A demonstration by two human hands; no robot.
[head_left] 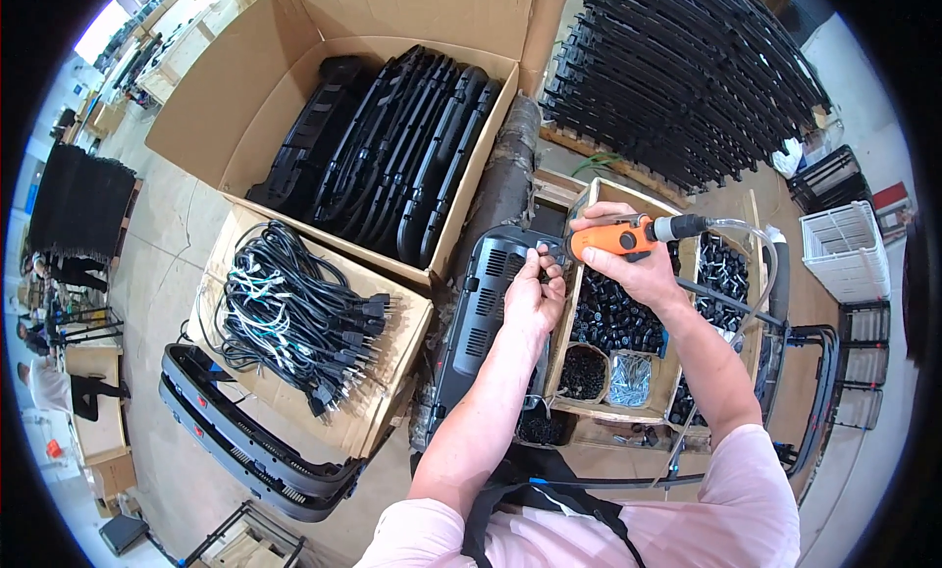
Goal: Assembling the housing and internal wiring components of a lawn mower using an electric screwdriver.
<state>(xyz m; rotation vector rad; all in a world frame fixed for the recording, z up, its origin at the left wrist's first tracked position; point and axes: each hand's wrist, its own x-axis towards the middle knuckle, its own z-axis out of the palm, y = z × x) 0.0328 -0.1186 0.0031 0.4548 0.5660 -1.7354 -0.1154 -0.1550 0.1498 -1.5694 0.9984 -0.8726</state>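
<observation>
My right hand [643, 274] grips an orange air screwdriver [610, 239], held sideways, its front end toward my left hand. A clear air hose [751, 230] runs from its back end. My left hand [533, 291] is closed, fingertips pinched at the tool's front end; what they hold is small, dark and mostly hidden. Under both lies a long black plastic housing [469, 323] with slotted vents, partly covered by my left forearm. Right beside it stands a wooden parts box [597, 197] holding black round caps [613, 313], a tub of silver screws [629, 377] and a tub of small dark pieces [581, 374].
Left, black power cables [294, 313] lie heaped on a cardboard box [388, 411]. Behind them an open carton [250, 107] holds black plastic frames [402, 151]. Curved black housings [255, 440] stand at the lower left. Black racks [677, 77] are stacked at the far right, near a white crate [846, 249].
</observation>
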